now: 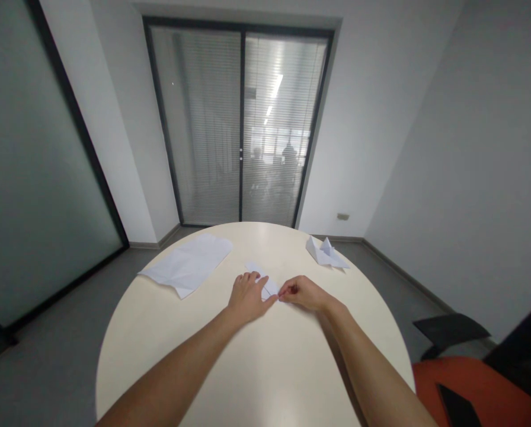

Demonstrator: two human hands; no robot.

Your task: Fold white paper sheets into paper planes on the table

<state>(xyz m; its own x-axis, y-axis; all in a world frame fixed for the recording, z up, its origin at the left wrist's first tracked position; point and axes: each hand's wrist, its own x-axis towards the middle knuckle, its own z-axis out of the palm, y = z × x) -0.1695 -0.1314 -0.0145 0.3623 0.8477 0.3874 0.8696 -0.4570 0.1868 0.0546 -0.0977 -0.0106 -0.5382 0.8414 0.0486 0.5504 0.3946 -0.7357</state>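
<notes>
A small folded white paper (pixel 271 288) lies on the table between my hands, a crease line showing across it. My left hand (pixel 248 293) rests over its left part, fingers spread, with the thumb reaching toward the near right corner. At that corner my right hand (pixel 303 292) has its thumb and forefinger pinched together on the paper's edge. Parts of the paper are hidden beneath the left fingers.
On the round cream table (pixel 256 367), a large creased white sheet (pixel 188 263) lies at the back left. A folded paper boat (pixel 326 255) sits near the back right edge. An orange chair (pixel 470 388) with black armrests stands at the right.
</notes>
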